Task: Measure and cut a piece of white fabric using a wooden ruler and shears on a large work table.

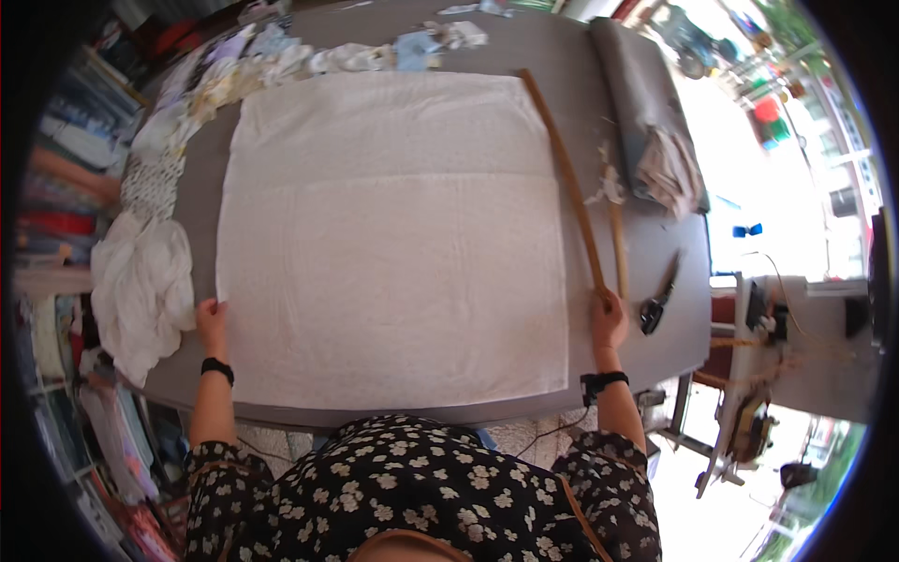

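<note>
A large white cloth (393,253) lies spread nearly flat on a grey-covered table (200,175), with a crease running across its upper part. At its left edge, my left hand (213,327) pinches the fabric between thumb and fingers. Over on the right, my right hand (609,324) grips the near end of a long wooden ruler or stick (570,172). The stick slants away, its far end at the cloth's upper right corner. Black scissors (660,298) rest just right of my right hand. Beside the stick lies a second wooden stick (617,239).
Crumpled white fabric (144,295) sits left of my left hand. Fabric scraps (281,63) line the table's far left edge. A rolled grey covering (642,105) with a beige cloth (671,168) lies at right. A sewing machine (751,428) stands off the table's right side.
</note>
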### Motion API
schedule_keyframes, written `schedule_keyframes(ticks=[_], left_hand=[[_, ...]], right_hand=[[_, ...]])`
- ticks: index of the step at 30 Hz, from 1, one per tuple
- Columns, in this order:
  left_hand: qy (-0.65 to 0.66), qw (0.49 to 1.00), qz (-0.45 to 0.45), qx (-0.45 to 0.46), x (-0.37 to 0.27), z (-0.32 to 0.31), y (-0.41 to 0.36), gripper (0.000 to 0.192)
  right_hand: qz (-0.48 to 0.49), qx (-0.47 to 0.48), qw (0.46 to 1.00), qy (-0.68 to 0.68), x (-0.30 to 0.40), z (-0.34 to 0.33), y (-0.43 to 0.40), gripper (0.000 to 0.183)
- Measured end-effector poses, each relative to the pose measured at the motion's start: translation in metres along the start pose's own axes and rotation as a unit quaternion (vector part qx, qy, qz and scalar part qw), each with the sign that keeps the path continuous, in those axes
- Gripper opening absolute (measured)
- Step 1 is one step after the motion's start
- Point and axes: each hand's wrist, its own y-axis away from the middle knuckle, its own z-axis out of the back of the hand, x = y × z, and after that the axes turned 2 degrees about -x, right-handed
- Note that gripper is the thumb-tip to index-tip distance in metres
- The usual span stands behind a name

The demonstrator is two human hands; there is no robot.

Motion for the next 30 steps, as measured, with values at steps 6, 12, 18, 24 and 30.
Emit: schedule_keyframes(ticks=[6, 12, 18, 24, 30], left_hand=[[-0.070, 0.997, -0.005, -0.013, -0.052, -0.006, 0.019, 0.020], [-0.088, 0.986, -0.108, -0.089, -0.114, 0.011, 0.044, 0.011], [-0.091, 0.977, -0.178, -0.070, -0.121, 0.006, 0.050, 0.016], [-0.010, 0.976, -0.205, -0.079, -0.120, 0.003, 0.044, 0.016], [0.072, 0.997, -0.014, -0.037, -0.103, -0.007, 0.041, 0.013]], right_hand=[[-0.052, 0.014, 0.938, -0.342, 0.002, -0.026, 0.021, 0.024], [0.185, 0.035, 0.980, -0.066, 0.066, -0.038, 0.042, 0.028], [0.201, 0.041, 0.978, -0.042, 0.063, -0.051, 0.034, 0.021], [0.221, 0.022, 0.975, -0.021, 0.071, -0.051, 0.036, 0.020], [0.239, -0.007, 0.971, 0.023, 0.076, -0.055, 0.040, 0.020]])
